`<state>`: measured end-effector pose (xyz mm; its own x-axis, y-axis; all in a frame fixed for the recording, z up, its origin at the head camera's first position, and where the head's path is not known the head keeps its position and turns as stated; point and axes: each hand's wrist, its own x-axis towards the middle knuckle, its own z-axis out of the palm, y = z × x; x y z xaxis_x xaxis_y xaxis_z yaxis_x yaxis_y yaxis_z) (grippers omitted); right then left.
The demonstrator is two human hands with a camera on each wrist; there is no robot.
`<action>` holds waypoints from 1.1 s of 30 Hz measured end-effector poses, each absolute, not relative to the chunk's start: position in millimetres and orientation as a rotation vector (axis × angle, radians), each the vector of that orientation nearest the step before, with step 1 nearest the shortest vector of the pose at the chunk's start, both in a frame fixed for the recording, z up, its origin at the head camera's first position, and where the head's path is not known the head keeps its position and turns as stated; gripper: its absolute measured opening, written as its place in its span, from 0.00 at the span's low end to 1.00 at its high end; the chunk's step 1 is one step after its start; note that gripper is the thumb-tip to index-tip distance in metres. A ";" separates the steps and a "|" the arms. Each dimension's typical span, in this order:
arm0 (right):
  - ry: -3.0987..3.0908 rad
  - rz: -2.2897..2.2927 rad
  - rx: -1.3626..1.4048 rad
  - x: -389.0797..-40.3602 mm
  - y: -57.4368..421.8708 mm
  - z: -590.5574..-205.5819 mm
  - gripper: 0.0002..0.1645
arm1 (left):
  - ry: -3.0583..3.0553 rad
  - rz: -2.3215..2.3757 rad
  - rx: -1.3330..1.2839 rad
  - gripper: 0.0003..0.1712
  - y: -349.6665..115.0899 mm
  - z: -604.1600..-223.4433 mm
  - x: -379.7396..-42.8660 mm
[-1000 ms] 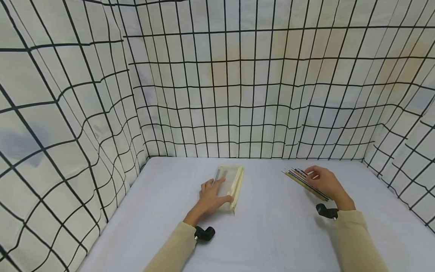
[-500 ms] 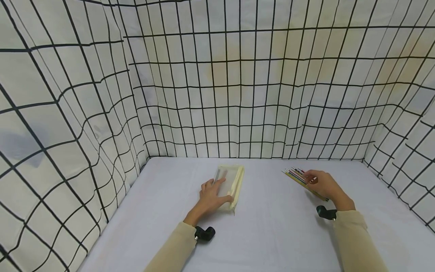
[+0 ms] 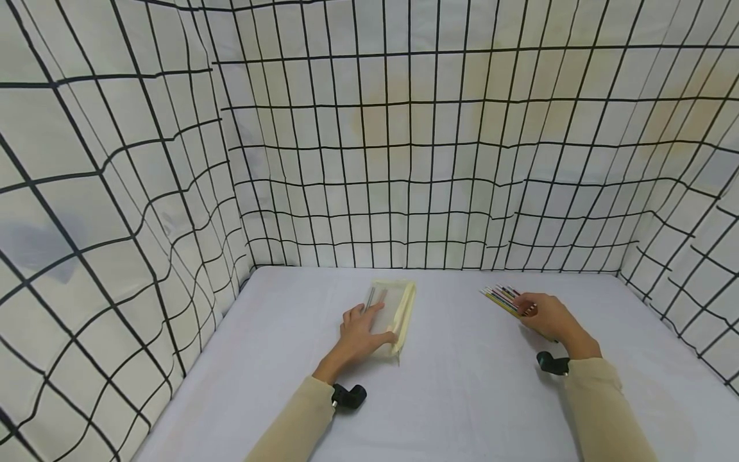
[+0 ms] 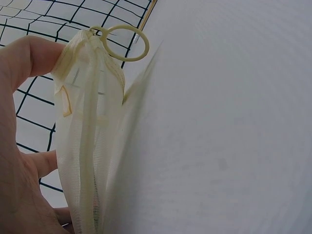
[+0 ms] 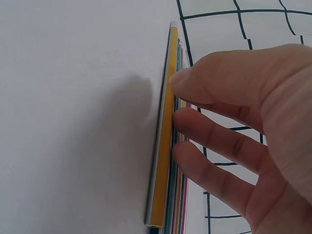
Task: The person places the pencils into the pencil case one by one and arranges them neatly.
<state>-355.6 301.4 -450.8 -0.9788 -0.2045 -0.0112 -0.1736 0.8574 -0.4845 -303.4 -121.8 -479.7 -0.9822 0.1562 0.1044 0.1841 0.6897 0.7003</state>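
On the white table, my left hand [image 3: 358,333] holds a pale yellow, see-through mesh pencil pouch [image 4: 87,122], thumb on its near right edge and fingers spread over its left side. A slim grey stick [image 3: 369,299] shows at the pouch's far left. A pale yellow ring [image 4: 126,44] hangs at one end of the pouch. To the right, a bundle of several pencils [image 3: 499,298] lies slanted, and my right hand [image 3: 551,317] grips it near the middle. Its thumb tip presses a yellow pencil [image 5: 163,161]; the other fingertips meet the pencils from the far side, index tip hidden.
Black grid netting [image 3: 427,192] over white cloth walls in the back and both sides. White cloth [image 3: 450,372] covers the table between the two hands. Each wrist carries a small black camera, one on the left [image 3: 349,396] and one on the right [image 3: 553,363].
My right hand has lowered slightly onto the pencils, its fingers shifting a little left and down along the bundle. The left hand and pouch stay where they were.
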 end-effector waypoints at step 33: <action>3.000 -0.639 -0.378 -357.5 289.9 -454.2 0.19 | -2.871 -1.147 -0.239 0.48 -119.2 -480.5 -303.4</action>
